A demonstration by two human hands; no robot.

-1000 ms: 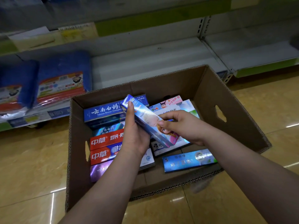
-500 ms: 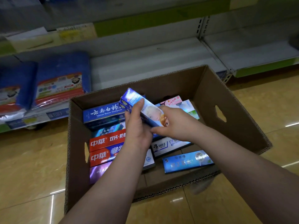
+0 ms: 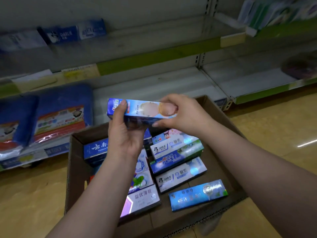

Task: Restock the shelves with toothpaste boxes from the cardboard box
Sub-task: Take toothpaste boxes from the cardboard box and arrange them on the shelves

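A blue children's toothpaste box [image 3: 144, 109] with cartoon faces is held level above the cardboard box [image 3: 75, 169]. My left hand [image 3: 125, 133] grips its left end from below, thumb over the front. My right hand [image 3: 181, 112] pinches its right end. Inside the cardboard box lie several more toothpaste boxes, among them a dark blue one [image 3: 96, 149], white ones [image 3: 180, 177] and a shiny blue one [image 3: 197, 194]. The white bottom shelf [image 3: 154, 86] runs behind the held box.
Blue packs [image 3: 56, 114] in plastic wrap lie on the bottom shelf at left. Toothpaste boxes [image 3: 68, 34] stand on a higher shelf at upper left. A second shelf bay [image 3: 253, 79] is at right. Glossy tan floor [image 3: 274, 127] surrounds the cardboard box.
Both hands have lifted the blue box up out of the cardboard box and turned it level. The view has tilted up, showing higher shelves.
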